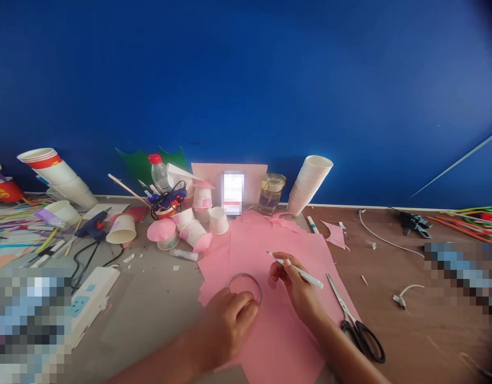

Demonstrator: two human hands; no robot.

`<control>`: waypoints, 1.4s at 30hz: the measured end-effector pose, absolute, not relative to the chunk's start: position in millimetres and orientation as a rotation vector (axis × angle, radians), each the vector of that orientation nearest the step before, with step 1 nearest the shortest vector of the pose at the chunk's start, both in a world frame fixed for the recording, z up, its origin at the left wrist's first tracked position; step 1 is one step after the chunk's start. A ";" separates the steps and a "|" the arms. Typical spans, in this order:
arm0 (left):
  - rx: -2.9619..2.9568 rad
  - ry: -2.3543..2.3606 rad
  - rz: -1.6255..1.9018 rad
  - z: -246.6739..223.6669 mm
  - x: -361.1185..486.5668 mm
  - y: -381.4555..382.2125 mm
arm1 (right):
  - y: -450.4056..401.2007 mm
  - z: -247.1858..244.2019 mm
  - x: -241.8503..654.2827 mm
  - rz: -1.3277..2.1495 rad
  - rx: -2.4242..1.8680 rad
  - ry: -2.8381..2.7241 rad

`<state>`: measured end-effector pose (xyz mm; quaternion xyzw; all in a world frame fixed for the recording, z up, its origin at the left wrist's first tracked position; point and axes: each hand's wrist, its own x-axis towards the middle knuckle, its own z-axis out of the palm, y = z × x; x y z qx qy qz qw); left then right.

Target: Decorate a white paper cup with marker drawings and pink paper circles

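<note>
My left hand [232, 320], fingers curled together, grips the near edge of a thin dark ring [260, 292] that lies on pink paper [285, 336]. Part of the ring is hidden under my fingers. Just to the right, my right hand [291, 280] is closed around a white marker [309, 278]. Its dark tip points up and left, beyond the ring, and I cannot tell whether it touches the paper. Beside my right forearm lie scissors [352, 320] with black handles, their blades on the paper's right edge.
Paper cups [188, 232] with pink pieces stand and lie at the back left. Behind the paper are a lit phone [233, 192], a lidded jar [272, 193] and a leaning cup stack [309, 184]. On the left are a glue gun [93, 225] and a power strip [89, 304].
</note>
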<state>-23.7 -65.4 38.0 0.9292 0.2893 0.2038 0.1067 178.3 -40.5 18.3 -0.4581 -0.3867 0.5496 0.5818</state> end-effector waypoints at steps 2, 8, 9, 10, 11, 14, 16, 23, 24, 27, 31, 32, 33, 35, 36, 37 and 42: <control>2.830 0.868 0.587 32.0 -21.3 -72.1 | -41.1 16.3 177.9 1.282 -1.093 -0.911; 3.047 0.956 0.429 24.3 -12.3 -67.7 | -41.9 13.3 178.7 1.229 -1.143 -0.965; 3.071 0.967 0.428 24.0 -10.5 -66.5 | -41.5 12.6 178.8 1.218 -1.147 -0.971; 3.096 0.971 0.436 23.6 -8.7 -65.8 | -41.0 11.6 178.9 1.211 -1.150 -0.973; 3.116 0.979 0.446 22.8 -7.0 -65.8 | -40.4 10.5 179.0 1.203 -1.155 -0.971; 3.137 1.044 0.427 18.2 -2.9 -69.3 | -38.5 6.7 180.0 1.196 -1.185 -0.967; 3.097 1.105 0.339 13.9 -0.8 -73.5 | -37.7 4.6 180.9 1.203 -1.206 -0.981; 2.780 1.077 0.029 11.6 1.4 -78.9 | -38.1 3.8 180.9 1.224 -1.208 -0.976; 2.736 1.072 0.000 13.4 1.4 -77.6 | -38.1 4.2 180.5 1.226 -1.210 -0.970; 2.632 1.093 -0.073 17.7 2.1 -73.6 | -37.8 5.4 179.6 1.233 -1.205 -0.962; 2.555 1.162 -0.138 15.7 5.2 -72.0 | -37.2 5.6 179.9 1.230 -1.211 -0.989; 2.546 1.180 -0.141 13.8 5.9 -72.3 | -37.2 5.6 180.0 1.227 -1.219 -0.998; 2.540 1.195 -0.135 11.6 6.3 -72.7 | -37.4 5.7 180.2 1.225 -1.227 -1.006; 2.535 1.213 -0.111 6.8 6.7 -73.7 | -38.4 6.3 180.0 1.228 -1.235 -1.021; 2.531 1.219 -0.102 4.5 6.5 -74.1 | -39.2 6.8 179.7 1.229 -1.235 -1.031; 2.527 1.220 -0.094 2.5 6.3 -74.5 | -40.1 7.5 179.2 1.227 -1.234 -1.043; 2.484 1.216 -0.080 3.1 4.6 -74.8 | -44.3 11.3 175.7 1.200 -1.233 -1.125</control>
